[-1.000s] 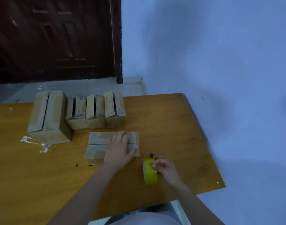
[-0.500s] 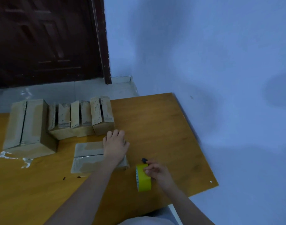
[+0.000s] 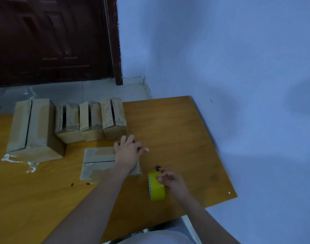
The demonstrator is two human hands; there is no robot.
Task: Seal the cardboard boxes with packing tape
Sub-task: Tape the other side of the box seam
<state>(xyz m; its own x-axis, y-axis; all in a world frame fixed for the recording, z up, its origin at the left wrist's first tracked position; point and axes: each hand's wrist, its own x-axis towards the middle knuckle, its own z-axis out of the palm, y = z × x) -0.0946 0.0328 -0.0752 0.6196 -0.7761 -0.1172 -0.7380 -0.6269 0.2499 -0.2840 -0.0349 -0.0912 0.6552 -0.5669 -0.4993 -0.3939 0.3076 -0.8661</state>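
Note:
A flat cardboard box (image 3: 98,161) lies on the wooden table (image 3: 168,129) in front of me, its top flaps closed with a seam across. My left hand (image 3: 127,152) rests on the box's right end, fingers curled over its far edge. A yellow roll of packing tape (image 3: 155,188) stands on edge to the right of the box. My right hand (image 3: 170,177) holds the roll, fingertips pinching at its top. A small dark object (image 3: 157,167) lies just beyond the roll.
A large box (image 3: 32,127) and three smaller boxes (image 3: 91,118) stand in a row at the table's far edge. White scraps (image 3: 18,162) lie at the left. The table's right edge runs along a blue wall. A dark door stands behind.
My left hand slid from lying flat on top of the box toward its far right corner, fingers now curled over the edge. The right hand stayed on the tape roll. The view shifted sideways.

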